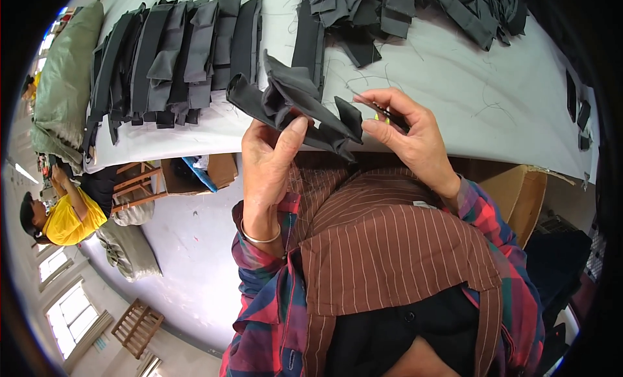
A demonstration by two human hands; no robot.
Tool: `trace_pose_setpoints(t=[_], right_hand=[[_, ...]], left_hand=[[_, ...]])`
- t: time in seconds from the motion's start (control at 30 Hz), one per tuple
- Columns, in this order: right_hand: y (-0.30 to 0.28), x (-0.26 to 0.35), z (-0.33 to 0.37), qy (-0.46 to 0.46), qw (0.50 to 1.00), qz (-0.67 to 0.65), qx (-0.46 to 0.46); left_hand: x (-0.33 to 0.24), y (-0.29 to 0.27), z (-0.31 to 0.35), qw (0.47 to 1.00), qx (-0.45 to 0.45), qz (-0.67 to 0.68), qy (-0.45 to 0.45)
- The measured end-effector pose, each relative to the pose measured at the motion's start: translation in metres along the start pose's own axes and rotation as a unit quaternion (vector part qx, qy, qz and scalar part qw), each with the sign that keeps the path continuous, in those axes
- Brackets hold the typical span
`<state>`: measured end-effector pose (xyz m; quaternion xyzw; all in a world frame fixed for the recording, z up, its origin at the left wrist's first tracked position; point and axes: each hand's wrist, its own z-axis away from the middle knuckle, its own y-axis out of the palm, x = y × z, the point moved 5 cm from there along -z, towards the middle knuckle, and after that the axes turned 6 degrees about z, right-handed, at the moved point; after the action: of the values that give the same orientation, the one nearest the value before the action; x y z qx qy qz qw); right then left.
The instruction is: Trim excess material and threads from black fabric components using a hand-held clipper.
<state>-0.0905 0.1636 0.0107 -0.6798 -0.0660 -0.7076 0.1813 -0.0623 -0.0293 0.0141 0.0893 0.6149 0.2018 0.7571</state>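
My left hand (269, 153) is closed, its thumb pressing on a dark grey folded fabric piece (295, 95). Loose flaps of the cloth stick up and out to the right. Close to the cloth's right end, my right hand (415, 133) is closed on a pair of small thread snips (388, 112). The slim pointed tip faces up and left, and a bit of yellow shows by the fingers. Part of the snips is hidden in the palm. Both hands are above the table's near edge.
Rows of dark fabric strips (175, 59) lie at the left of the white table (441, 98). Loose heaps of cut pieces (480, 17) lie farther back, with stray threads around. Cardboard boxes (525, 195) stand below the edge. A person in yellow (71, 218) works at the left.
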Motion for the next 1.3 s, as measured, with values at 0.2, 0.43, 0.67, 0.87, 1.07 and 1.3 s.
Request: trace_pose_setpoints(t=[0.2, 0.43, 0.67, 0.87, 1.07, 1.3], right_hand=[[0.012, 0.014, -0.001, -0.001, 0.991, -0.078, 0.109], [0.020, -0.003, 0.000, 0.001, 0.993, -0.067, 0.097], [0.007, -0.021, -0.004, 0.034, 0.999, 0.004, 0.009], [0.003, -0.004, 0.000, -0.146, 0.979, 0.145, -0.012], [0.020, -0.007, -0.005, -0.130, 0.941, 0.305, 0.066], [0.021, -0.008, -0.007, -0.096, 0.934, 0.337, 0.063]], left_hand=[[0.000, 0.004, 0.002, 0.999, 0.039, 0.002, -0.004], [0.002, 0.018, -0.002, 0.997, 0.073, 0.005, -0.012], [0.013, 0.015, -0.019, 0.998, 0.033, -0.048, -0.020], [0.015, 0.015, -0.025, 0.997, 0.032, -0.056, -0.032], [0.018, 0.017, -0.027, 0.997, 0.049, -0.037, -0.040], [0.021, 0.020, -0.026, 0.996, 0.069, -0.014, -0.063]])
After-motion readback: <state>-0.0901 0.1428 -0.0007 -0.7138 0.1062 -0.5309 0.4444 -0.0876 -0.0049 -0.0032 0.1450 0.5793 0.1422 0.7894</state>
